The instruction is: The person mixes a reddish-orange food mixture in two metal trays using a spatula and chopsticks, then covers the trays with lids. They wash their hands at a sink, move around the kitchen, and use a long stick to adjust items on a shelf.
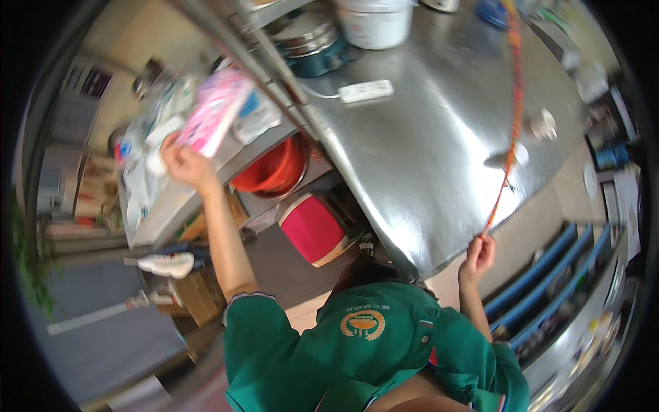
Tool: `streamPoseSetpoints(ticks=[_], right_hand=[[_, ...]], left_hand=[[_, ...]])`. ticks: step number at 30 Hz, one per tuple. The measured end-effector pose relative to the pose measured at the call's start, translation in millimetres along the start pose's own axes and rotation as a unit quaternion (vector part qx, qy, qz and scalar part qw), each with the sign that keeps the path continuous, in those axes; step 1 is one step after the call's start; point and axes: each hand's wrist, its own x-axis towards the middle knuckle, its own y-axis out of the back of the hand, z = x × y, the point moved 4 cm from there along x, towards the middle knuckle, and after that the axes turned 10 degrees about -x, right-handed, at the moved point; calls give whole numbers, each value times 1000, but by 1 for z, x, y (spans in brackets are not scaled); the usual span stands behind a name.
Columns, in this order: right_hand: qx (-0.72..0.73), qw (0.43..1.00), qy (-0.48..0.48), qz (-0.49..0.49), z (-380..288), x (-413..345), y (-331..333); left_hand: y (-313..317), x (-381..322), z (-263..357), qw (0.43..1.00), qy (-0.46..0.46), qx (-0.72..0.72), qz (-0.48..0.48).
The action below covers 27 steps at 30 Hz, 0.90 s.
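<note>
My left hand grips the near end of a flat pink packet, blurred by motion, above the cluttered shelf at the left. Between the fingers of my right hand is the end of a long, narrow red-and-orange ribbon. From there the ribbon runs up over the right part of the steel table and leaves the picture at the top. Near the ribbon, a small white cup lies on its side on the table. Another white round object is partly behind the ribbon.
A white power strip, a white bucket and a lidded pot sit at the table's far left. Below the left shelf are a red basin and a pink-topped box. Blue-edged racks stand at right.
</note>
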Motion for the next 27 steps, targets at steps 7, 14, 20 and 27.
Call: streamPoseSetpoints(ticks=[7,14,20,27], right_hand=[[-19,998,13,56,-15,-60,7],[-64,994,-1,90,-25,-98,30],[-56,985,-6,166,-11,-98,71],[-117,962,-31,244,5,-113,150]], left_hand=[[-73,-12,-44,965,-102,174,-166],[-109,-72,-24,930,-187,208,-238],[-197,-207,165,907,-30,-246,-340],[-412,-410,369,741,-56,-300,-598]])
